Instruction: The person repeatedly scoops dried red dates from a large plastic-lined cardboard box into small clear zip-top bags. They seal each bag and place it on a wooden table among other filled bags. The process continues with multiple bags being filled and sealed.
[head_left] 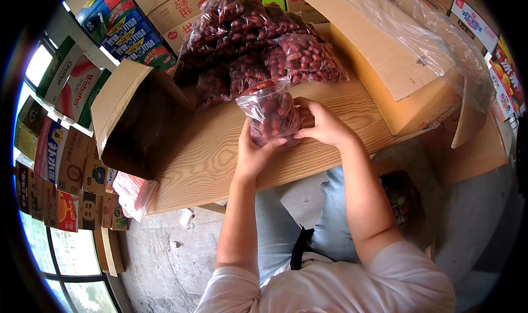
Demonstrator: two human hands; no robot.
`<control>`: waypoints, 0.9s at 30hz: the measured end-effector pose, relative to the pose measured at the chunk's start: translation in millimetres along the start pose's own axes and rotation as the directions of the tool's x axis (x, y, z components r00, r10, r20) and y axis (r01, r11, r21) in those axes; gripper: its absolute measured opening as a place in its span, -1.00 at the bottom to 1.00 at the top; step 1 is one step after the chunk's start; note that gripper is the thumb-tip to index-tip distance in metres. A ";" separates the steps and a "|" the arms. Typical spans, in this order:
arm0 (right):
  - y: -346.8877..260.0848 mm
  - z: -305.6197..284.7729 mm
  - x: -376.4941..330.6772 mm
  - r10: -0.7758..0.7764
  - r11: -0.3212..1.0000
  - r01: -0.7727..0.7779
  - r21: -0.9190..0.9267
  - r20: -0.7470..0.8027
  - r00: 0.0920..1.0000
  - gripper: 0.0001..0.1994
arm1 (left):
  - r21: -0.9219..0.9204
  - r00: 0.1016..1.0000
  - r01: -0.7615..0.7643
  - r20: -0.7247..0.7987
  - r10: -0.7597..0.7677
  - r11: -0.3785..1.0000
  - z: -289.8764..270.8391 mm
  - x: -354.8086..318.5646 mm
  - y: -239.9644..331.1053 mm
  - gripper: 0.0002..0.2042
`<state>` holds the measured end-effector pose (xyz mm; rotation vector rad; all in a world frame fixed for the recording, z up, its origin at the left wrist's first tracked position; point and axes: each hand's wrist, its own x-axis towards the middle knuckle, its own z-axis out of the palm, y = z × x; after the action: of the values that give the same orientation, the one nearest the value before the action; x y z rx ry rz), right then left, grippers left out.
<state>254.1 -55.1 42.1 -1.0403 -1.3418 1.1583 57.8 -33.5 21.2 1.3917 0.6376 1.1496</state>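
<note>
A clear zip bag of dark red dates [272, 115] stands upright near the front of the wooden table, between my hands. My left hand [256, 152] is closed round its lower left side, the thumb across the front. From the right, my right hand [322, 125] grips the bag with thumb and fingers, some of them hidden behind it. Red-edged plastic shows along the bag's top; whether its seal is closed I cannot tell. Just beyond it rises a pile of similar filled date bags [245, 35].
An open cardboard box [124, 101] lies at the table's left, near a stack of red-striped plastic bags [132, 189]. To the right stands a larger open carton [385, 65] with clear plastic film [423, 32] over it. Stacked cartons [179, 10] line the back.
</note>
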 end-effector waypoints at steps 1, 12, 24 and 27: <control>1.2 -1.6 0.7 -0.017 0.999 0.019 -0.049 0.032 0.999 -0.51 | 0.003 1.000 -0.005 -0.004 0.005 1.000 -0.3 -0.1 -0.5 -0.36; -6.5 -2.8 0.0 -0.087 0.991 0.098 -0.096 0.119 0.989 -0.51 | -0.040 1.000 0.003 0.029 -0.002 0.999 -6.5 -1.0 -8.5 -0.36; -0.9 -2.7 4.2 -0.127 0.978 0.140 -0.152 0.095 0.987 -0.49 | -0.061 0.995 -0.085 0.047 0.088 0.994 -6.7 5.0 16.3 -0.26; -5.1 -3.9 3.0 -0.149 0.972 0.172 -0.163 0.141 0.979 -0.37 | -0.011 0.997 -0.060 0.043 0.060 0.998 -6.7 8.3 24.8 -0.33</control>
<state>257.8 -52.6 47.7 -0.9731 -1.6218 1.0138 48.8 -27.9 46.1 1.4317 0.5623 1.1655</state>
